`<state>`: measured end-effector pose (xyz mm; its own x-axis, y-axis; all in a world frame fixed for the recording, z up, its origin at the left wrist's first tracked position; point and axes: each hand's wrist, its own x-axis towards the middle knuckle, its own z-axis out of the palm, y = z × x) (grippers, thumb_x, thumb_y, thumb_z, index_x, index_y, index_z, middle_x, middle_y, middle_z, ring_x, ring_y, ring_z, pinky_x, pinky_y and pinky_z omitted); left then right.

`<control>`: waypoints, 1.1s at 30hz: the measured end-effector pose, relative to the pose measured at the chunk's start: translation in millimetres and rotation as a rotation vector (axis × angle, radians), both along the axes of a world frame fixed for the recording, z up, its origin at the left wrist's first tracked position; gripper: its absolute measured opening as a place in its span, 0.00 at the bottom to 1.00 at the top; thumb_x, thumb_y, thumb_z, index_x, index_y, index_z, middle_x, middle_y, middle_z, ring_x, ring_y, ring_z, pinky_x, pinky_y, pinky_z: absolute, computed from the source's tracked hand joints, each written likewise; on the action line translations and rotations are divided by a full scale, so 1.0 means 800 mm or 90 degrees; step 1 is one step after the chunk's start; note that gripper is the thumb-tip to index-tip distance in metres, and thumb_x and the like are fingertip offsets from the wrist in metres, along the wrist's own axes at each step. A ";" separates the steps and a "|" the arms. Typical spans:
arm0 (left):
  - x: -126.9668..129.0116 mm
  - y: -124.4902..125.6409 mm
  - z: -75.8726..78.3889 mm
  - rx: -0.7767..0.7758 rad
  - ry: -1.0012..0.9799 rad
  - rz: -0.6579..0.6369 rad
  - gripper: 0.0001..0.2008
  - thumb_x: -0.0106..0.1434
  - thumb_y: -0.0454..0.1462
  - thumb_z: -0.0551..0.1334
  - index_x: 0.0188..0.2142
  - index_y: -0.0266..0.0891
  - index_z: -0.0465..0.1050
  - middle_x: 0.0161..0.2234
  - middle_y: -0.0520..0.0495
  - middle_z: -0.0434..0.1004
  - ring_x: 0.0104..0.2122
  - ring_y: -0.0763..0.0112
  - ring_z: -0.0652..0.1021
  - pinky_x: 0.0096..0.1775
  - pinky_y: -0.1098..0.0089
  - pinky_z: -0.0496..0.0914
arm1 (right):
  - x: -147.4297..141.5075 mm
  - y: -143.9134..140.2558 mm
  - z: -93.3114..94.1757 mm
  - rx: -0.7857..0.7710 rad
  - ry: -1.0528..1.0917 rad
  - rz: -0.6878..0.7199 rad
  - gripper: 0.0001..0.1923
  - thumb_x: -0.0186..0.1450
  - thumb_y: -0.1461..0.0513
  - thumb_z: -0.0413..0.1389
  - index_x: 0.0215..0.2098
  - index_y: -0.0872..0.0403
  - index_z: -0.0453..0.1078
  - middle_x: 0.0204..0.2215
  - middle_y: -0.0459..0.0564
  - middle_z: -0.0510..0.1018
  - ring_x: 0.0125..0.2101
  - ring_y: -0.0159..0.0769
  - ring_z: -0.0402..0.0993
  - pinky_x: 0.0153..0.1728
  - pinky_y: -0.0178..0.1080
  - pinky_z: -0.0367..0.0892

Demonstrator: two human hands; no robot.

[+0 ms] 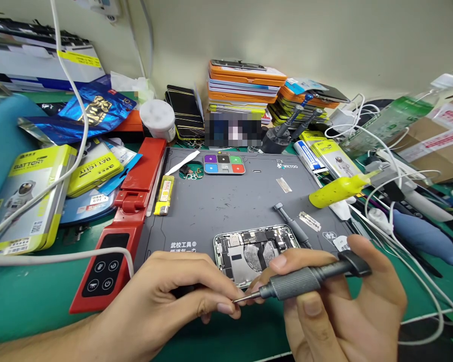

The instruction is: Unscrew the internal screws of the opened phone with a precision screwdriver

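Observation:
In my right hand (324, 301) lies a grey precision screwdriver (296, 282), its shaft pointing left and its wide cap near my raised index finger. My left hand (189, 296) is closed in a pinch right at the screwdriver's tip; whatever sits between those fingertips is too small to make out. Just behind both hands, an opened phone (245, 254) rests on the grey work mat (219, 201), its inner boards and a round silver coil showing. My fingers cover its lower edge. A second grey screwdriver (292, 223) lies behind the phone's right end.
Left of the mat stands a red folding lamp (107, 261) with touch buttons. A phone battery (164, 195), a coloured magnetic screw tray (224, 164), a razor blade (310, 221) and a yellow bottle (334, 192) lie on the mat. White cables (419, 271) run along the right.

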<state>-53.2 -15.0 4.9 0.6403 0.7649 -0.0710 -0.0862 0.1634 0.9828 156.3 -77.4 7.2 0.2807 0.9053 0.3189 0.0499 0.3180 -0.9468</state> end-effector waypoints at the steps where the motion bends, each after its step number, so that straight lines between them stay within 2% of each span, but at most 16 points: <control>1: 0.000 0.000 0.000 -0.003 -0.005 -0.001 0.09 0.73 0.33 0.70 0.42 0.50 0.90 0.37 0.53 0.90 0.34 0.75 0.84 0.36 0.83 0.78 | 0.000 0.000 0.001 -0.001 0.002 0.000 0.29 0.77 0.65 0.54 0.71 0.33 0.60 0.42 0.46 0.84 0.35 0.37 0.86 0.39 0.43 0.86; 5: 0.000 -0.001 -0.001 -0.008 -0.023 -0.005 0.13 0.74 0.31 0.68 0.44 0.51 0.90 0.39 0.53 0.90 0.36 0.75 0.86 0.37 0.83 0.78 | -0.001 -0.001 0.003 -0.002 -0.003 -0.005 0.29 0.77 0.65 0.55 0.71 0.34 0.60 0.42 0.46 0.85 0.41 0.40 0.87 0.43 0.44 0.86; 11: 0.000 0.000 -0.001 0.009 -0.020 -0.007 0.13 0.74 0.30 0.67 0.44 0.51 0.90 0.38 0.53 0.90 0.36 0.75 0.86 0.37 0.83 0.78 | 0.002 -0.002 0.002 -0.007 -0.011 0.005 0.29 0.78 0.66 0.54 0.72 0.33 0.60 0.42 0.46 0.84 0.41 0.41 0.88 0.43 0.46 0.86; 20: 0.000 0.002 0.003 0.018 0.016 -0.012 0.09 0.73 0.33 0.71 0.42 0.50 0.90 0.38 0.54 0.90 0.35 0.76 0.85 0.36 0.84 0.77 | -0.001 -0.002 0.002 -0.012 -0.002 0.005 0.28 0.78 0.64 0.54 0.72 0.33 0.59 0.42 0.46 0.84 0.39 0.38 0.87 0.42 0.42 0.85; 25: 0.001 0.001 0.003 0.016 0.015 -0.008 0.10 0.73 0.33 0.71 0.43 0.52 0.90 0.38 0.55 0.90 0.34 0.77 0.84 0.35 0.84 0.76 | 0.001 0.000 0.002 -0.013 -0.007 0.012 0.29 0.78 0.65 0.53 0.72 0.33 0.59 0.43 0.46 0.84 0.41 0.38 0.87 0.43 0.41 0.85; 33: 0.002 0.003 0.003 0.034 0.009 -0.004 0.13 0.73 0.30 0.70 0.43 0.52 0.90 0.38 0.55 0.91 0.36 0.77 0.86 0.36 0.85 0.76 | 0.005 -0.001 -0.002 -0.021 -0.004 0.023 0.29 0.79 0.63 0.53 0.73 0.33 0.57 0.42 0.47 0.82 0.33 0.36 0.84 0.40 0.41 0.86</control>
<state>-51.6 -12.5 7.0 0.6440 0.7640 -0.0393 -0.0713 0.1110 0.9913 160.4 -77.8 5.6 0.2456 0.9251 0.2895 0.0444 0.2876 -0.9567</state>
